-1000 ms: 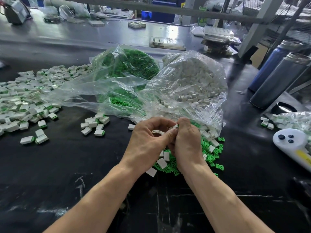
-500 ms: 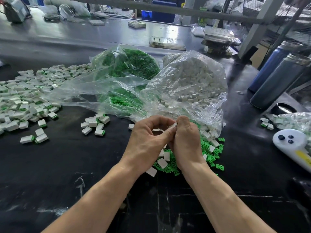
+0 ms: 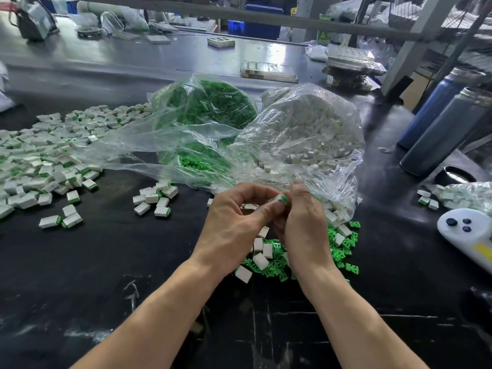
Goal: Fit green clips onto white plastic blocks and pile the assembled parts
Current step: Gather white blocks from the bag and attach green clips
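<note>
Two bare hands meet in the middle of a dark desk (image 3: 80, 275). The left hand (image 3: 234, 230) has its fingers curled, and its thumb and first finger pinch a small white block (image 3: 275, 200). A green clip (image 3: 284, 199) sits on the end of that block. The right hand (image 3: 306, 230) is right beside it, with its fingers bent in around the clip end, touching the same piece. Just under the hands lies a small heap of loose green clips (image 3: 343, 249) with a few loose white blocks (image 3: 259, 251) mixed in on top. Behind the hands are two clear plastic bags. The bag of green clips (image 3: 207, 107) is on the left and the bag of white blocks (image 3: 314, 129) is on the right, and the two bags touch each other. The open end of the white block bag hangs down right behind the fingers. Far to the left is a big pile of finished parts (image 3: 40, 161), white with green ends. A little group of finished parts (image 3: 155, 199) lies between that pile and the hands. On the right side of the desk stand two tall metal bottles (image 3: 442, 129), close together. Near the right edge lies a white controller (image 3: 468, 235) with dark buttons, and just behind it is a small bag of parts (image 3: 463, 195).
</note>
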Demonstrator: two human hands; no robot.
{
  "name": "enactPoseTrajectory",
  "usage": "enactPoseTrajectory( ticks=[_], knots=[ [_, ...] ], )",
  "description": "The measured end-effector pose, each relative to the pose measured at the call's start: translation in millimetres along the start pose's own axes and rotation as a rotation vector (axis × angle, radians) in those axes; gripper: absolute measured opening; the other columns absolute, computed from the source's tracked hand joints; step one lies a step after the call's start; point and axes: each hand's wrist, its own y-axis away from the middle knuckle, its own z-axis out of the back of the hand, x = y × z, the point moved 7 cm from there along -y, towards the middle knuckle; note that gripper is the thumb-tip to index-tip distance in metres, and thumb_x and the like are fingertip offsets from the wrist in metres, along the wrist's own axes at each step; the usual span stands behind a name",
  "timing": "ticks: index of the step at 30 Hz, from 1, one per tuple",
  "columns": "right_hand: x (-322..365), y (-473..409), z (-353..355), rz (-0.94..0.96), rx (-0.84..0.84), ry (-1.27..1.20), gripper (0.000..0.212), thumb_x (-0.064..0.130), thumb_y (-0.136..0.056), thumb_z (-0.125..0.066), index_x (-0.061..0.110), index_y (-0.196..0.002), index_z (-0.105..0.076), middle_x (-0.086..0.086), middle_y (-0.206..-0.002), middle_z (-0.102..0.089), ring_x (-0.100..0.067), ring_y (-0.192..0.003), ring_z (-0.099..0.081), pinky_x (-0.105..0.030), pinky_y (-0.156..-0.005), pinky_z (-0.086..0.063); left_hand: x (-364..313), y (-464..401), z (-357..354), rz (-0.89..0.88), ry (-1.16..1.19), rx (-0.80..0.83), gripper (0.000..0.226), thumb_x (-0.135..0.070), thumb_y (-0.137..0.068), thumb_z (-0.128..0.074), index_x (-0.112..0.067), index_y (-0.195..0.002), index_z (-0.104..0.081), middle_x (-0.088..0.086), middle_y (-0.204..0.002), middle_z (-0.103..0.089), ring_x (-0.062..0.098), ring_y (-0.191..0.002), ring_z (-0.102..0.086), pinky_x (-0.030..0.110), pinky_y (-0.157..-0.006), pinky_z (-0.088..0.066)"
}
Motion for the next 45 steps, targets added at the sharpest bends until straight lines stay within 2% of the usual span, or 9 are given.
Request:
enactPoseTrajectory(
  ticks=[4, 9, 15, 19, 22, 26, 31, 35, 45],
  knots=[
    [13, -1, 14, 0.131, 0.019, 0.058, 0.043, 0.044, -0.109, -0.049, 0.022, -0.082, -0.075, 0.004, -0.067, -0.063, -0.010, -0.054, -0.052, -0.022, -0.048, -0.039, 0, -5, 18, -0.004, -0.088, -0.083, 0.008, -0.028, -0.086, -0.081, -0.026, -0.093, -0.079, -0.007, -0.091, -0.078, 0.007, -0.086, -0.072, 0.022, -0.079, -0.055],
    [24, 1, 10, 0.247, 0.134, 0.138, 0.005, 0.029, -0.098, -0.071, 0.030, -0.100, -0.076, 0.010, -0.085, -0.073, -0.007, -0.071, -0.063, -0.021, -0.062, -0.051, 0, -5, 24, 0.000, -0.165, -0.085, 0.008, -0.031, -0.087, -0.081, -0.035, -0.092, -0.077, -0.009, -0.089, -0.078, 0.006, -0.084, -0.072, 0.018, -0.073, -0.055],
    [21, 1, 12, 0.225, 0.110, 0.174, 0.007, 0.021, -0.096, -0.074, 0.028, -0.098, -0.076, 0.008, -0.090, -0.076, -0.011, -0.084, -0.071, -0.035, -0.079, -0.061, -1, -4, 24, 0.006, -0.197, -0.081, 0.009, -0.028, -0.086, -0.081, -0.032, -0.093, -0.077, -0.010, -0.092, -0.078, 0.010, -0.090, -0.074, 0.024, -0.078, -0.058],
    [18, 0, 14, 0.196, 0.087, 0.168, 0.007, 0.021, -0.098, -0.072, 0.027, -0.097, -0.076, 0.009, -0.087, -0.075, -0.006, -0.081, -0.070, -0.027, -0.074, -0.058, -5, -4, 28, 0.002, -0.253, -0.092, 0.010, -0.023, -0.088, -0.081, -0.028, -0.095, -0.076, -0.010, -0.089, -0.078, 0.005, -0.084, -0.073, 0.018, -0.074, -0.057],
    [15, -1, 19, 0.160, 0.063, 0.152, 0.008, 0.023, -0.099, -0.071, 0.028, -0.096, -0.075, 0.013, -0.081, -0.073, 0.000, -0.071, -0.065, -0.018, -0.067, -0.052, -3, -8, 51, 0.086, -0.459, -0.133, 0.008, -0.030, -0.087, -0.082, -0.032, -0.091, -0.076, -0.015, -0.082, -0.075, -0.001, -0.075, -0.070, 0.014, -0.064, -0.054],
    [12, -1, 20, 0.125, 0.065, 0.157, 0.007, 0.023, -0.100, -0.070, 0.027, -0.097, -0.075, 0.006, -0.085, -0.075, -0.003, -0.068, -0.066, -0.019, -0.063, -0.053, 5, -10, 92, 0.282, -0.825, -0.231, 0.007, -0.037, -0.089, -0.080, -0.035, -0.083, -0.077, -0.021, -0.074, -0.074, -0.003, -0.074, -0.068, 0.023, -0.069, -0.051],
    [9, 0, 18, 0.112, 0.067, 0.158, 0.004, 0.022, -0.099, -0.071, 0.023, -0.098, -0.075, 0.004, -0.081, -0.075, -0.003, -0.066, -0.066, -0.018, -0.062, -0.052, -1, -12, 120, 0.336, -1.117, -0.402, 0.008, -0.035, -0.091, -0.077, -0.031, -0.098, -0.080, -0.006, -0.105, -0.078, 0.022, -0.101, -0.070, 0.034, -0.087, -0.053],
    [9, 0, 18, 0.104, 0.061, 0.155, 0.006, 0.022, -0.100, -0.070, 0.022, -0.096, -0.075, 0.003, -0.078, -0.074, -0.002, -0.062, -0.064, -0.017, -0.059, -0.050, -7, -14, 126, 0.329, -1.286, -0.472, 0.019, -0.027, -0.097, -0.069, -0.027, -0.115, -0.076, 0.006, -0.121, -0.067, 0.034, -0.106, -0.065, 0.042, -0.085, -0.051],
    [9, -6, 26, 0.104, 0.089, 0.387, 0.009, 0.028, -0.097, -0.073, 0.033, -0.089, -0.074, 0.016, -0.082, -0.073, 0.002, -0.076, -0.068, -0.010, -0.065, -0.052, 5, -18, 84, 0.218, -1.132, -0.215, 0.023, -0.034, -0.097, -0.072, -0.034, -0.120, -0.074, -0.004, -0.109, -0.059, 0.021, -0.109, -0.060, 0.041, -0.102, -0.051]
  ],
)
